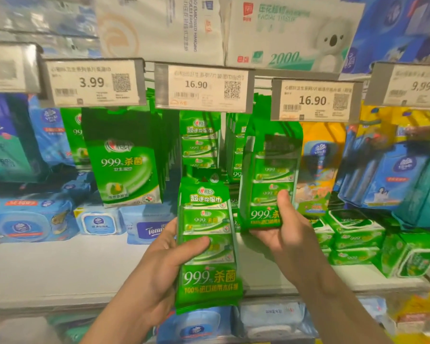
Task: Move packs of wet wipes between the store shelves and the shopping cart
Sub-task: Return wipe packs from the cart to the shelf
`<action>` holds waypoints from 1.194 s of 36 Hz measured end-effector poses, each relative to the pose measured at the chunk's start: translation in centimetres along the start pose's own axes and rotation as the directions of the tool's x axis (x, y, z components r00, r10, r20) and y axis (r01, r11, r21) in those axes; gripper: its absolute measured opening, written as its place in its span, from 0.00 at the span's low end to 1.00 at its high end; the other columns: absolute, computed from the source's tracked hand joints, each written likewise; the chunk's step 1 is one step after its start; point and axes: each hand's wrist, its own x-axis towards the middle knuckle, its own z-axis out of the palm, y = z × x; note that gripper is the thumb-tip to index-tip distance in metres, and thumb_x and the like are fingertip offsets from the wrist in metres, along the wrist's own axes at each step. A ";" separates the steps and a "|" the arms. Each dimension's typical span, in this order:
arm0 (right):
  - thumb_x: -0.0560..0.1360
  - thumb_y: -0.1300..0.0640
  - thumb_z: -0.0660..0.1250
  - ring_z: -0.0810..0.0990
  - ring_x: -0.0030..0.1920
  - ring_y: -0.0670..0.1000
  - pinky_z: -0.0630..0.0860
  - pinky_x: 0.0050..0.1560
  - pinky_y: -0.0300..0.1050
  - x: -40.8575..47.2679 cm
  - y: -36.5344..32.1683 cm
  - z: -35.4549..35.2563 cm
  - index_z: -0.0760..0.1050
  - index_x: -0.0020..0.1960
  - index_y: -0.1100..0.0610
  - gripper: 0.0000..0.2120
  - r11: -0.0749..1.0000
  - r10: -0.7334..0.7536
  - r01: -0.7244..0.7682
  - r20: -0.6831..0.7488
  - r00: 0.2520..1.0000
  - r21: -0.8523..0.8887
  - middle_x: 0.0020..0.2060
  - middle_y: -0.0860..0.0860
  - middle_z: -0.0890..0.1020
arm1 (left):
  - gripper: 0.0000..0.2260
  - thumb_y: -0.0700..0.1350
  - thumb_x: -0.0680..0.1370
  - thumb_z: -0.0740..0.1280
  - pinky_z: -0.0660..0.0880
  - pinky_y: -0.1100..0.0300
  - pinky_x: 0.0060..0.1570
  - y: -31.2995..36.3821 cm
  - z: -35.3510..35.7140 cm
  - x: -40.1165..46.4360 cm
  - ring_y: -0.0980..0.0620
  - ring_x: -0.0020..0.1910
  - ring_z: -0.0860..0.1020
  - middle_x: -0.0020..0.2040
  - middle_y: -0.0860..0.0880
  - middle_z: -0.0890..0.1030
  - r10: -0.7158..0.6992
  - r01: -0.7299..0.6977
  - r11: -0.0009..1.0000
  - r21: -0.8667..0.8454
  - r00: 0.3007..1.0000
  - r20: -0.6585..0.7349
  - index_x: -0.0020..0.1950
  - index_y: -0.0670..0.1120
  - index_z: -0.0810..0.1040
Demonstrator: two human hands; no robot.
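Two green multipacks of wet wipes, both upright before the hanging display. Left pack (206, 247): gripped by left hand (159, 266), thumb across its front, fingers behind; held clear of the white shelf (60, 264). Right pack (271, 180): clamped at its lower edge by right hand (283, 232), thumb on front; its top sits behind the 16.90 price tag (313, 100), just beside the yellow packs (320, 150).

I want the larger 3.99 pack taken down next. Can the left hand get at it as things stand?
Probably not yet: the left hand already grips a green multipack. The 3.99 pack hangs unobstructed up and to its left, so the path looks free once that hand is emptied.
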 end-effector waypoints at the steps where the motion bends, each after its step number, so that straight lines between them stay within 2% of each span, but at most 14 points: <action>1: 0.72 0.35 0.71 0.83 0.60 0.62 0.75 0.66 0.66 0.5 0.0 0.2 0.76 0.67 0.59 0.34 0.999 0.016 -0.015 -0.028 0.999 0.035 0.58 0.62 0.84 | 0.28 0.36 0.67 0.72 0.80 0.39 0.47 0.0 0.0 0.0 0.30 0.55 0.81 0.59 0.34 0.81 0.003 -0.003 1.000 -0.002 1.000 -0.002 0.68 0.45 0.75; 3: 0.71 0.37 0.70 0.84 0.58 0.63 0.78 0.62 0.65 1.7 0.0 0.7 0.75 0.67 0.59 0.33 0.988 0.094 -0.079 -0.111 0.989 0.134 0.57 0.61 0.85 | 0.28 0.36 0.67 0.72 0.80 0.38 0.49 0.1 -0.1 0.0 0.29 0.56 0.80 0.59 0.33 0.81 0.005 -0.005 1.000 -0.003 1.000 -0.004 0.67 0.45 0.75; 6: 0.73 0.39 0.71 0.85 0.56 0.60 0.83 0.55 0.59 3.1 -0.2 1.8 0.75 0.67 0.58 0.30 0.980 0.145 -0.113 -0.203 0.968 0.163 0.61 0.57 0.83 | 0.28 0.36 0.67 0.72 0.80 0.36 0.50 0.3 0.0 0.0 0.29 0.56 0.80 0.59 0.33 0.81 0.001 -0.001 1.000 0.000 1.000 -0.001 0.67 0.45 0.75; 9: 0.78 0.41 0.69 0.86 0.54 0.61 0.85 0.49 0.54 4.4 0.1 2.3 0.76 0.65 0.59 0.25 0.979 0.170 -0.135 -0.252 0.953 0.154 0.61 0.62 0.81 | 0.28 0.36 0.67 0.72 0.80 0.38 0.47 0.3 0.1 0.1 0.30 0.54 0.81 0.59 0.34 0.82 -0.005 0.005 1.000 0.005 1.000 0.004 0.67 0.45 0.75; 16: 0.75 0.37 0.70 0.85 0.52 0.61 0.85 0.46 0.51 6.4 -0.4 3.3 0.70 0.71 0.60 0.35 0.964 0.236 -0.191 -0.258 0.937 0.188 0.61 0.61 0.79 | 0.28 0.36 0.67 0.72 0.81 0.41 0.45 0.3 0.3 0.1 0.32 0.52 0.83 0.58 0.34 0.82 -0.005 0.005 1.000 0.007 1.000 -0.005 0.67 0.45 0.75; 20: 0.75 0.37 0.70 0.84 0.51 0.62 0.85 0.44 0.50 7.1 -1.0 4.0 0.66 0.75 0.58 0.38 0.958 0.256 -0.202 -0.294 0.921 0.202 0.65 0.60 0.77 | 0.28 0.36 0.67 0.72 0.81 0.41 0.44 0.4 0.4 0.1 0.31 0.52 0.83 0.58 0.34 0.82 -0.002 0.002 1.000 -0.002 1.000 0.002 0.67 0.44 0.75; 26: 0.74 0.39 0.71 0.84 0.53 0.64 0.82 0.57 0.60 7.0 -0.7 4.0 0.71 0.72 0.58 0.33 0.943 0.273 -0.201 -0.272 0.923 0.264 0.64 0.61 0.79 | 0.28 0.36 0.67 0.72 0.81 0.41 0.46 0.4 0.5 -0.1 0.32 0.53 0.82 0.58 0.34 0.82 0.006 -0.006 1.000 -0.003 1.000 0.007 0.67 0.45 0.75; 30: 0.77 0.43 0.70 0.81 0.57 0.63 0.78 0.65 0.57 6.1 -0.8 3.7 0.74 0.63 0.61 0.26 0.901 0.332 -0.240 -0.218 0.918 0.361 0.63 0.66 0.78 | 0.25 0.35 0.72 0.74 0.79 0.35 0.53 0.4 0.9 -0.2 0.32 0.56 0.82 0.59 0.35 0.82 0.010 -0.010 1.000 0.009 1.000 -0.001 0.68 0.46 0.74; 33: 0.80 0.48 0.69 0.79 0.60 0.65 0.76 0.66 0.60 4.7 -0.6 3.2 0.62 0.77 0.63 0.32 0.864 0.397 -0.284 -0.216 0.892 0.416 0.67 0.68 0.74 | 0.20 0.40 0.76 0.68 0.79 0.36 0.54 0.4 1.3 -0.3 0.34 0.56 0.82 0.58 0.37 0.83 0.025 -0.025 1.000 0.000 0.999 -0.033 0.68 0.45 0.74; 35: 0.83 0.51 0.65 0.77 0.65 0.65 0.76 0.66 0.61 3.4 0.0 2.9 0.60 0.79 0.60 0.29 0.876 0.412 -0.329 -0.194 0.890 0.354 0.70 0.66 0.72 | 0.20 0.41 0.76 0.66 0.80 0.39 0.52 0.3 1.5 -0.3 0.34 0.56 0.82 0.57 0.36 0.83 0.024 -0.025 1.000 -0.017 0.998 -0.049 0.68 0.45 0.74; 37: 0.83 0.48 0.62 0.80 0.61 0.62 0.80 0.59 0.59 1.7 0.8 2.3 0.69 0.72 0.59 0.21 0.905 0.412 -0.381 -0.162 0.897 0.190 0.66 0.61 0.77 | 0.20 0.41 0.76 0.66 0.81 0.41 0.50 0.2 1.6 -0.2 0.35 0.54 0.83 0.57 0.36 0.83 0.027 -0.029 0.999 -0.031 0.998 -0.063 0.68 0.44 0.74; 39: 0.82 0.40 0.60 0.83 0.55 0.62 0.81 0.53 0.57 0.0 1.6 1.6 0.76 0.65 0.59 0.25 0.925 0.379 -0.380 -0.130 0.916 0.013 0.59 0.60 0.82 | 0.20 0.42 0.76 0.66 0.82 0.42 0.49 0.0 1.7 0.0 0.35 0.53 0.83 0.56 0.36 0.84 0.033 -0.036 0.999 -0.030 0.997 -0.076 0.68 0.45 0.74; 41: 0.81 0.36 0.57 0.84 0.55 0.63 0.80 0.58 0.61 -1.8 1.7 1.3 0.81 0.61 0.57 0.27 0.909 0.390 -0.394 -0.051 0.919 -0.134 0.55 0.60 0.85 | 0.20 0.43 0.75 0.67 0.82 0.43 0.48 -0.2 1.9 0.2 0.36 0.52 0.84 0.56 0.37 0.84 0.041 -0.044 0.999 -0.032 0.996 -0.074 0.67 0.45 0.74; 43: 0.82 0.35 0.54 0.86 0.53 0.61 0.80 0.57 0.59 -3.6 1.2 1.2 0.83 0.59 0.56 0.29 0.887 0.428 -0.417 0.013 0.904 -0.200 0.51 0.58 0.87 | 0.21 0.43 0.73 0.67 0.83 0.44 0.45 -0.3 2.1 0.4 0.38 0.50 0.85 0.55 0.38 0.84 0.054 -0.056 0.998 -0.037 0.996 -0.074 0.67 0.45 0.75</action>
